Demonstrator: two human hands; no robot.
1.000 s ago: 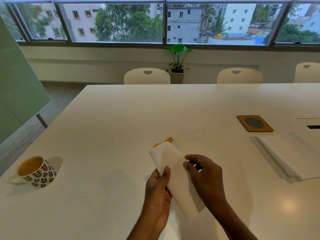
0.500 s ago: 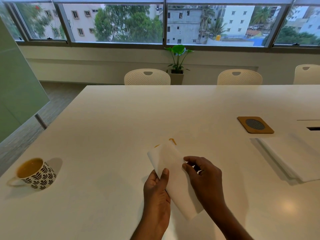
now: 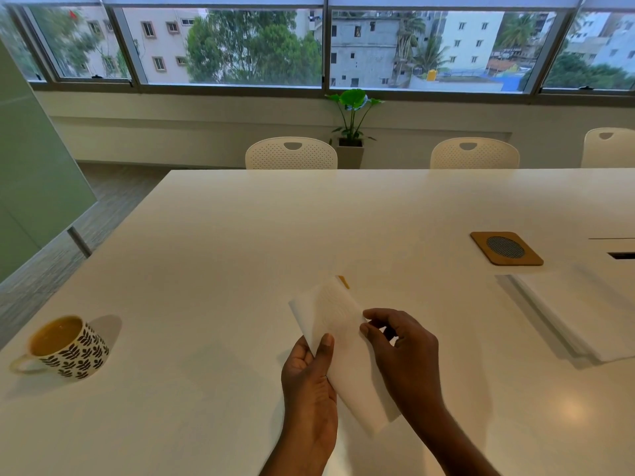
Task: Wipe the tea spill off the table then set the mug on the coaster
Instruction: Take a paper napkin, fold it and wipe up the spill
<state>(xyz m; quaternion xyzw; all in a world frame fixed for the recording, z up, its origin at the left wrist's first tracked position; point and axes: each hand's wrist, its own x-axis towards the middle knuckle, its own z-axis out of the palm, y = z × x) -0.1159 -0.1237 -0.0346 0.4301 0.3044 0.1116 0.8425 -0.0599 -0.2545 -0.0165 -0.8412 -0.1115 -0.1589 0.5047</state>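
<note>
We see both hands — left hand (image 3: 309, 379) and right hand (image 3: 402, 352) — pinching a folded white napkin (image 3: 343, 348) over the tea spill (image 3: 343, 281); the mug (image 3: 65, 348) sits far left on the tabletop (image 3: 240, 235), the coaster (image 3: 505, 248) well apart, far right.

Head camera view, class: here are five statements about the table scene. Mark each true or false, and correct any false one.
1. Both hands hold the white napkin. True: the left hand and the right hand each grip it.
2. The mug stands on the coaster. False: the mug is at the table's near left, the coaster lies bare at the far right.
3. The mug is empty. False: it holds brown tea.
4. A bit of tea spill shows past the napkin's far end. True.
5. The stack of napkins lies left of the mug. False: it lies at the right, just nearer than the coaster.
</note>
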